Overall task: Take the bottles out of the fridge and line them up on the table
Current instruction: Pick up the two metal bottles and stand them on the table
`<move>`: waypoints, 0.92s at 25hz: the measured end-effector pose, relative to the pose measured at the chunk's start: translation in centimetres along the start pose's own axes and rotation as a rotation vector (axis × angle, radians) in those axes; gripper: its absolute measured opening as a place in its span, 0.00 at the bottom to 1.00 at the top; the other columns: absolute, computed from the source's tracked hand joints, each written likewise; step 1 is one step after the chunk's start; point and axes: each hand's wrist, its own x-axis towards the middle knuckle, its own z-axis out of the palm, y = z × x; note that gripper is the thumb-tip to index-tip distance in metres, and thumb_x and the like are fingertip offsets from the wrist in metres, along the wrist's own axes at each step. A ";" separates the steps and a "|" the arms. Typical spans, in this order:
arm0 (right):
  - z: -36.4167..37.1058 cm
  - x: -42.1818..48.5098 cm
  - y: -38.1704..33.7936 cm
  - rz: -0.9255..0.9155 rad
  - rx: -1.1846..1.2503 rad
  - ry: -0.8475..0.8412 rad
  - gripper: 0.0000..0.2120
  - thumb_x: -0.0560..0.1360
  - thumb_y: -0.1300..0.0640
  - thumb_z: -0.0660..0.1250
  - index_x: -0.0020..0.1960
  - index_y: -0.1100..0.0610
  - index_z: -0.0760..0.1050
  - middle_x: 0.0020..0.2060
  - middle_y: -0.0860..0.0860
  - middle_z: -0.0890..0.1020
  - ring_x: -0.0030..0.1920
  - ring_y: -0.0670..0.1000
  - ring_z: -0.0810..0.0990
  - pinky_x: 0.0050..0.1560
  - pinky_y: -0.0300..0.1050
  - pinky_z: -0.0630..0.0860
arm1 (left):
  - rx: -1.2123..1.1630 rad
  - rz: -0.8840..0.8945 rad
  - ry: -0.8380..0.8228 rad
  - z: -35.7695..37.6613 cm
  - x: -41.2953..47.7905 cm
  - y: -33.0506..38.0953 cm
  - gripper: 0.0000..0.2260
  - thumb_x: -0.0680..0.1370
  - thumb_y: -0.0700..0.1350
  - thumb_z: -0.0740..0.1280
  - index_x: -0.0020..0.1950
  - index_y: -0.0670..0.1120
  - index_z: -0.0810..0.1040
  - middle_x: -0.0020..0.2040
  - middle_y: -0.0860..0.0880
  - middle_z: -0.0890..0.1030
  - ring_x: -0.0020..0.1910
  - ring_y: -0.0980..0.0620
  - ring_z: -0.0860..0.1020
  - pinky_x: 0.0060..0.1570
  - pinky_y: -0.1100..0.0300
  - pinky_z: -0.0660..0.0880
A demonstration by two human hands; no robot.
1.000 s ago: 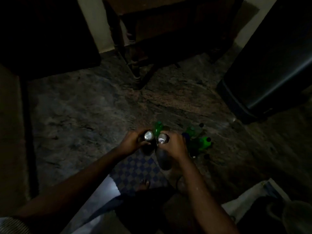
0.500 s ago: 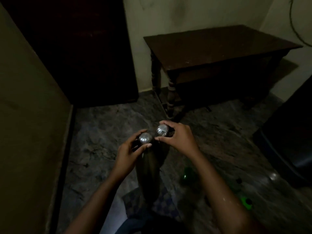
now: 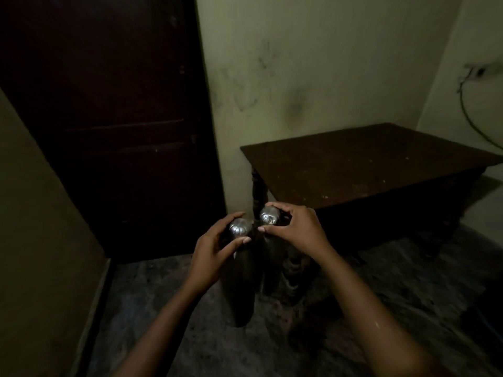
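Two tall dark bottles with shiny silver caps hang side by side in the air in front of me. My left hand (image 3: 215,254) grips the left bottle (image 3: 241,289) around its neck, just under the cap. My right hand (image 3: 295,229) holds the right bottle (image 3: 272,265) by its top, fingers around the cap. The dark wooden table (image 3: 362,164) stands ahead to the right, its top bare, its near left corner just beyond the bottles. The fridge is not in view.
A dark closed door (image 3: 109,118) fills the upper left. A pale wall panel (image 3: 35,240) runs along the left side. A cable (image 3: 473,115) hangs on the right wall. The stone floor (image 3: 163,308) lies below.
The view has risen from the floor and its green bottles to the door and table. Both hands have lifted the two silver-capped bottles up and towards the table.
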 end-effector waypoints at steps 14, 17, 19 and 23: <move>-1.7 39.0 4.9 -0.174 -0.008 0.023 0.24 0.63 0.51 0.77 0.57 0.56 0.79 0.54 0.52 0.84 0.55 0.48 0.81 0.61 0.46 0.76 | 0.029 0.064 0.105 -0.8 36.9 -9.9 0.18 0.70 0.46 0.72 0.59 0.55 0.75 0.56 0.57 0.80 0.54 0.67 0.76 0.52 0.77 0.69; -2.7 47.0 6.2 -0.178 -0.038 0.062 0.22 0.62 0.49 0.77 0.55 0.53 0.81 0.51 0.50 0.85 0.54 0.47 0.82 0.59 0.46 0.77 | 0.040 0.102 0.130 -1.0 45.5 -11.3 0.17 0.69 0.49 0.71 0.57 0.56 0.75 0.53 0.59 0.80 0.51 0.68 0.76 0.50 0.79 0.69; -3.2 51.8 7.3 -0.154 -0.036 0.103 0.20 0.63 0.49 0.77 0.53 0.53 0.81 0.50 0.50 0.85 0.53 0.48 0.82 0.58 0.46 0.77 | 0.042 0.118 0.143 -0.8 51.0 -12.3 0.16 0.71 0.46 0.71 0.58 0.52 0.76 0.54 0.56 0.79 0.51 0.65 0.77 0.49 0.78 0.70; -3.6 61.6 10.1 -0.105 -0.085 0.201 0.17 0.63 0.46 0.75 0.50 0.51 0.82 0.47 0.51 0.86 0.52 0.51 0.82 0.53 0.44 0.77 | -0.030 0.150 0.171 -0.1 61.9 -15.3 0.17 0.71 0.42 0.71 0.58 0.48 0.76 0.53 0.52 0.80 0.50 0.57 0.78 0.48 0.74 0.74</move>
